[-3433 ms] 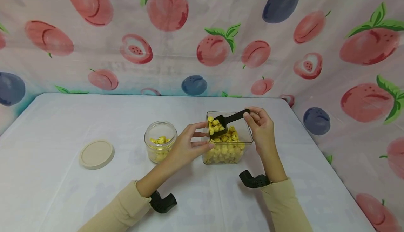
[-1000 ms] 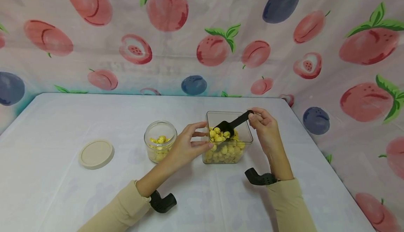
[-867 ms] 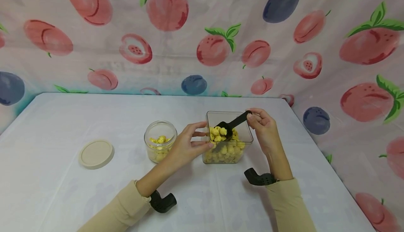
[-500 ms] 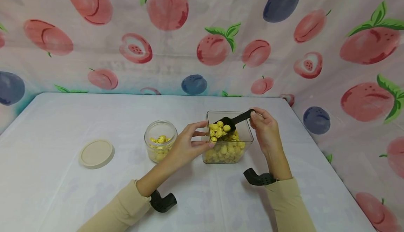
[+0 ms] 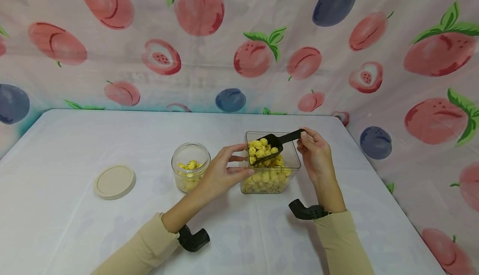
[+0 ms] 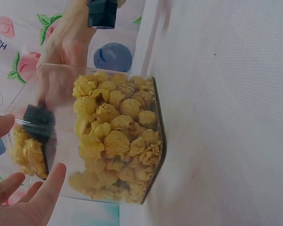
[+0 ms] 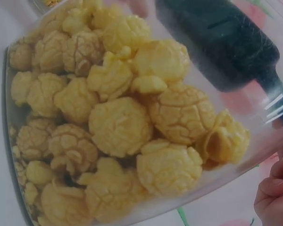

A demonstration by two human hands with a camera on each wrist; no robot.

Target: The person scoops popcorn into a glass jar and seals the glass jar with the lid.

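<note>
A clear square container (image 5: 293, 158), partly filled with yellow popcorn (image 5: 263, 182), stands upright and without a lid. My right hand (image 5: 318, 154) pinches the end of a black scoop (image 5: 276, 141) by its handle. The scoop's bowl is inside the container's upper part, tilted down to the left and heaped with popcorn. My left hand (image 5: 224, 169) holds the container's near left corner, thumb on the front wall and fingers along the left wall near the rim. In the left wrist view, the fingers (image 6: 49, 190) lie against the clear wall, with the loaded scoop (image 6: 37, 122) behind it.
A round clear jar (image 5: 191, 158) with some popcorn in it stands just left of the container, partly behind my left hand. Farther left, a beige round lid (image 5: 114, 182) lies on the white-covered table (image 5: 149, 133). A fruit-print cloth (image 5: 209, 71) hangs behind.
Over the last second the scoop has risen out of the popcorn and levelled, and its bowl carries more pieces. My right hand has shifted slightly; my left hand stays in place.
</note>
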